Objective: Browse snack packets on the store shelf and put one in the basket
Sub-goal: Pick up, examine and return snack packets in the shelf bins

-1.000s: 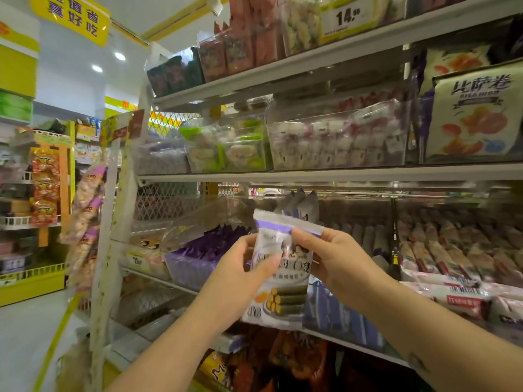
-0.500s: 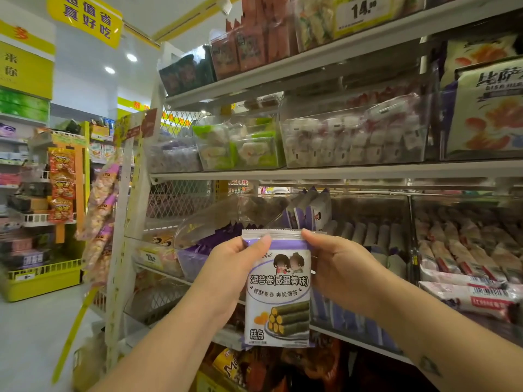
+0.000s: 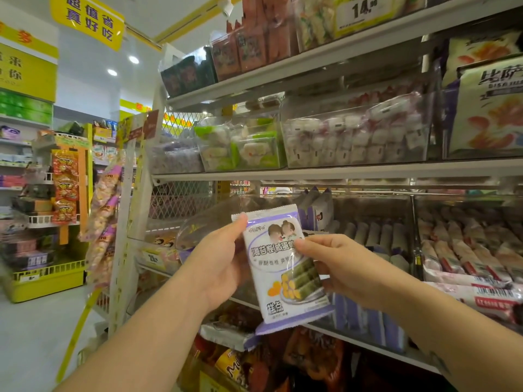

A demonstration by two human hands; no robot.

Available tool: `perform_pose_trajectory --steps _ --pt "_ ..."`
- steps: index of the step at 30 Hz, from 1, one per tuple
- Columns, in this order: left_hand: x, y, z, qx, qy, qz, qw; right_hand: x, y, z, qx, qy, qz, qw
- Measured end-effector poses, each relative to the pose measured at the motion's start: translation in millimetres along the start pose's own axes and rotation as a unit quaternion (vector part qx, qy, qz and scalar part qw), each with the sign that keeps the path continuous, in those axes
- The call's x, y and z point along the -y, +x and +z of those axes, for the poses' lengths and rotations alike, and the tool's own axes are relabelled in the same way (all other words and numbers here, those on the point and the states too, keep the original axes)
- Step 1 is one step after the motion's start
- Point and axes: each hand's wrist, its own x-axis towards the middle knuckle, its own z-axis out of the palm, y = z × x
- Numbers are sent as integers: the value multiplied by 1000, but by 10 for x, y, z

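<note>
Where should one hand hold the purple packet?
Probably the left edge near the top, from the left, where the left hand pinches the packet: it is flat, thin and nearly upright, its right edge under the right hand.

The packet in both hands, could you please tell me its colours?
The packet is white with purple edges; head view.

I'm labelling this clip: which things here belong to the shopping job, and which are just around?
Job: purple snack packet; left hand and right hand gripping it; store shelf.
Around: yellow hanging sign; price tag; red snack strips.
Basket not in view.
</note>
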Motion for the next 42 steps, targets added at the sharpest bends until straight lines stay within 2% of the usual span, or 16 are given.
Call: perform_pose_trajectory --steps 3,6,10,14,16,18,19,21,23,27,29,34,37,42 --pt "30 -49 -82 90 50 -65 992 28 33 -13 -35 60 15 998" --pt "99 -82 -152 154 26 -104 982 63 51 -28 -60 86 36 994" --pt "127 -74 -197 165 19 -100 981 94 67 -4 -46 113 67 990" --pt "75 -88 -187 161 23 -89 983 150 50 3 -41 128 58 989" --pt "92 -88 -114 109 88 -29 990 184 57 39 -69 89 28 993" --pt "114 -81 -29 24 189 78 979 178 64 121 -133 -6 -37 990" --pt "132 -85 12 27 210 118 970 176 50 178 -170 -71 -82 979" --pt "164 -117 106 74 173 115 975 177 -9 306 -206 -154 -177 950" --pt "198 -114 164 100 78 64 990 169 -79 404 -161 -156 -234 946" --pt "186 -150 130 155 -10 83 984 106 -129 468 -38 -187 -270 944" --pt "180 -154 60 149 -33 99 983 74 -131 443 -34 -215 -266 939" --pt "147 -141 -81 141 -67 124 980 78 -82 280 -96 -99 -213 967" --pt "145 -150 -120 170 -67 113 977 129 -68 212 -38 -23 -177 983" --pt "172 -145 -119 143 -46 119 981 259 -114 150 -23 -108 -216 970"
